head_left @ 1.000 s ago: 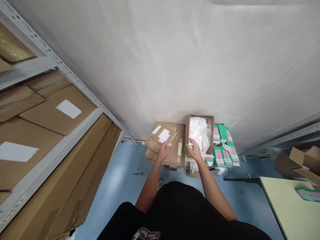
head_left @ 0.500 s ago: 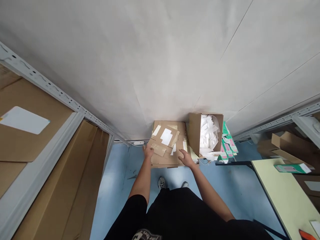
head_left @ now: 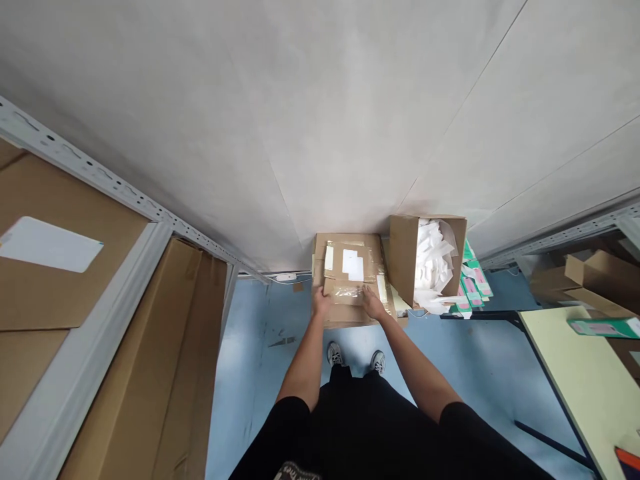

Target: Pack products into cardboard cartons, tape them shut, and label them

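Note:
A flattened cardboard box [head_left: 337,267] with white labels and clear tape lies on top of stacked larger cardboard [head_left: 345,315] against the wall. At its near left corner, my left hand [head_left: 321,302] is closed on the edge. My right hand [head_left: 373,304] grips the near right corner, with the fingers on top of the tape. Both thumbs and part of the fingers are too small to make out clearly. Just right of the stack stands an open cardboard box [head_left: 404,257] filled with crumpled white paper [head_left: 434,257].
Green and pink packages [head_left: 471,287] lie right of the open box. A pale table [head_left: 565,360] stands at the right, bearing a green box [head_left: 605,327]. Metal shelving [head_left: 125,313] with large cartons [head_left: 140,360] runs along the left. Blue floor [head_left: 260,360] lies around my feet.
The flattened box has turned from a tilt to nearly square with the stack. My right hand, earlier open and off it, has moved onto its near right corner. The view has shifted slightly.

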`<state>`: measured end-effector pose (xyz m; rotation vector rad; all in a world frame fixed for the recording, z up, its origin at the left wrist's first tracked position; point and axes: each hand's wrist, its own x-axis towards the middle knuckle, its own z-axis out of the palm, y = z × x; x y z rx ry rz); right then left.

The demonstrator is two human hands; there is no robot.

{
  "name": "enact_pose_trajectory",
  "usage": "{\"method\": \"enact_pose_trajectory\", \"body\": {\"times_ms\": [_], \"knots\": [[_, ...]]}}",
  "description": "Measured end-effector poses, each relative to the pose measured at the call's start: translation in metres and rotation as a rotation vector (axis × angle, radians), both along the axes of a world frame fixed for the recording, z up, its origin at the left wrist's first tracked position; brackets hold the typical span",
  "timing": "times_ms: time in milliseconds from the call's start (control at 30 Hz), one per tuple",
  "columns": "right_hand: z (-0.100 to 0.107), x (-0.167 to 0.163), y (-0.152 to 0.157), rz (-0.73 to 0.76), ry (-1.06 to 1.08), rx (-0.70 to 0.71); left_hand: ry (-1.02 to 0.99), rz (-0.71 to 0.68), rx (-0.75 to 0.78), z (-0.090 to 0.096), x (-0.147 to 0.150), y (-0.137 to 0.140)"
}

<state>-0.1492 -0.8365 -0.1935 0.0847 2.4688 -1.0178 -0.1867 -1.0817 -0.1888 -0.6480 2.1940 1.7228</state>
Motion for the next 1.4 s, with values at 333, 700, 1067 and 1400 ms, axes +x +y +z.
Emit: {"method": "enact_pose_trajectory", "body": {"times_ms": [333,700,1067,1400], "knots": [[-0.004,0.016,-0.002,-0.124,0.034,-0.152,0.014,0.030,0.275,0.037,0.025,0.006],[0.101,0.028,0.019,-0.564,0.050,-0.806,0.066,-0.169,0.832,0.158,0.039,-0.030],[0.213,0.071,0.161,-0.662,0.269,-1.084,0.215,-0.202,0.709,0.231,0.077,0.071],[0.245,0.232,0.348,-0.863,0.554,-0.929,0.114,-0.601,0.635,0.252,0.117,0.278]]}}
